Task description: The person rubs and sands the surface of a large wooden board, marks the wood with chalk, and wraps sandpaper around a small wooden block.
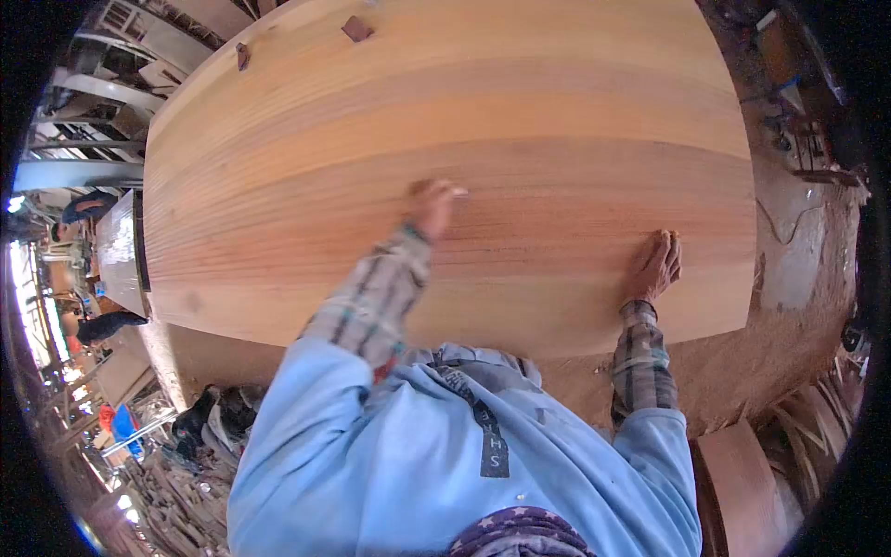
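Observation:
A broad wooden panel [557,111] with long grain bands lies flat in front of me. My left hand [432,206] is over its middle, smeared by motion, with fingers curled together; a small pale bit shows at the fingertips. Nearer the right end, my right hand [655,265] rests on the wood, its fingers pressed together and bent. Something yellowish shows at those fingertips, too small to name. Toward the far edge lie a reddish-brown folded piece [356,29], resembling sandpaper, and a smaller dark brown piece [243,56].
A shiny-topped table [121,241] stands left of the panel, with a person [88,206] beside it. Boards [742,473] lean at the lower right. Scrap wood [176,492] is piled at the lower left. Brown dusty floor [798,306] shows on the right.

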A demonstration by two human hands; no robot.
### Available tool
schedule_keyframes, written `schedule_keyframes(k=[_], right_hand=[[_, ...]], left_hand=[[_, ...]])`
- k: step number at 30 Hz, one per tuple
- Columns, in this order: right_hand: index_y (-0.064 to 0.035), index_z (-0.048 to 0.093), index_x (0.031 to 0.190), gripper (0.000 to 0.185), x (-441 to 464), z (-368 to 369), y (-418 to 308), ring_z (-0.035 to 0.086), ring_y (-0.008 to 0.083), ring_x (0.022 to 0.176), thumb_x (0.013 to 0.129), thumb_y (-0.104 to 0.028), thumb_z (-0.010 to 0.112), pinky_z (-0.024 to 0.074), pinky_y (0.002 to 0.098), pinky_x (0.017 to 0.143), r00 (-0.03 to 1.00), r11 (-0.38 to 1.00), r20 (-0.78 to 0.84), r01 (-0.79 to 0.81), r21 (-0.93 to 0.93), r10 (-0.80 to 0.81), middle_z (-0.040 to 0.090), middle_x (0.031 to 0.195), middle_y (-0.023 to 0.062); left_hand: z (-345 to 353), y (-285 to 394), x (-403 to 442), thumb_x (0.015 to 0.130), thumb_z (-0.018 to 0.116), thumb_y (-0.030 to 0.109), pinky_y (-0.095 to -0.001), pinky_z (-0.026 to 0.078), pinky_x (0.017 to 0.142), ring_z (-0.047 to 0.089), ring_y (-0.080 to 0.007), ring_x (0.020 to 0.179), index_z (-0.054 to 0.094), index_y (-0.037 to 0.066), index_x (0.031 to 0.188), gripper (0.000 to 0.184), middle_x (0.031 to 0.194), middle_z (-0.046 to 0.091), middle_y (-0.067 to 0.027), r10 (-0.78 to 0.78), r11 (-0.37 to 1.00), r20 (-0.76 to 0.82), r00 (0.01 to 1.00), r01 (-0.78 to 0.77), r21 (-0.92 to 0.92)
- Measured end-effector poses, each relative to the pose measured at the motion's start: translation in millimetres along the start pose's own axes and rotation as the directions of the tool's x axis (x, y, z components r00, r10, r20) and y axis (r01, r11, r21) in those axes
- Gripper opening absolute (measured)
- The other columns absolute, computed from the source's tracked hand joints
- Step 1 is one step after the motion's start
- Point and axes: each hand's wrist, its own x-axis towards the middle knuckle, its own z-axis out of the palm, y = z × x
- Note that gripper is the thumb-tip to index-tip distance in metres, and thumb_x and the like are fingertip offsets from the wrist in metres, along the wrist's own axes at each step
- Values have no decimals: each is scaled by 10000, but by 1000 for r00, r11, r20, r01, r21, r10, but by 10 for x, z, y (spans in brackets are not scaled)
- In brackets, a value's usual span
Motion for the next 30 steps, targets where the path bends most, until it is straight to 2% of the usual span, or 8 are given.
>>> schedule_keyframes(k=[5,11,13,15,18,22,26,30], right_hand=[[-139,477,1361,445,-6,53,68,361,307,1366,962,-331,516,238,483,1102,999,998,37,7,-57,-5,430,1468,108],[-131,516,1327,406,44,-39,-58,389,305,1350,973,-325,480,257,478,1100,998,994,45,-28,-109,33,467,1438,118],[-131,522,1318,401,14,18,-54,392,307,1348,972,-330,481,261,474,1101,1000,994,30,-6,-110,9,467,1438,122],[-130,521,1312,400,-6,192,171,400,309,1343,975,-339,476,269,462,1103,1000,998,-12,12,-69,-13,467,1437,129],[-129,506,1330,414,-3,145,142,404,311,1340,980,-347,467,276,455,1099,999,996,-25,39,-83,-42,464,1440,131],[-120,495,1339,426,-30,53,47,403,312,1342,984,-353,460,279,456,1093,1000,996,4,12,-86,-12,462,1442,133],[-113,504,1338,434,10,-11,-13,404,306,1342,986,-362,452,278,456,1088,1000,996,-8,20,-84,-20,463,1443,132],[-123,509,1338,448,-10,-59,-118,398,297,1350,976,-385,466,275,455,1091,1000,993,4,-10,-118,11,464,1445,126]], left_hand=[[-1183,-740,-630,776,653,89,-399,483,760,601,-261,891,721,142,931,177,877,634,-59,-95,933,-19,995,95,348],[853,310,294,759,608,64,-437,443,943,574,-280,1006,688,178,1042,315,1021,619,-87,95,991,-134,986,-106,-78],[1252,965,799,781,582,71,-486,419,1006,530,-284,1151,680,193,1032,296,1089,617,-67,-200,973,248,948,223,-65],[938,1290,1029,723,619,24,-472,477,785,599,-314,894,689,164,971,293,943,640,-85,83,994,-47,995,-79,76],[506,840,731,817,565,53,-466,436,984,557,-293,1104,700,180,1000,261,1084,629,-65,-101,994,224,969,90,58],[-663,-483,-356,796,622,68,-412,467,836,612,-253,888,725,181,927,201,915,664,-34,75,990,-123,990,-59,128],[-1412,-997,-884,752,652,114,-430,450,856,611,-239,916,728,207,921,207,869,666,-27,-226,907,-111,968,250,339],[-485,-530,-395,779,613,57,-419,474,767,597,-267,852,719,149,941,214,916,657,-77,128,980,-78,989,-115,160]])
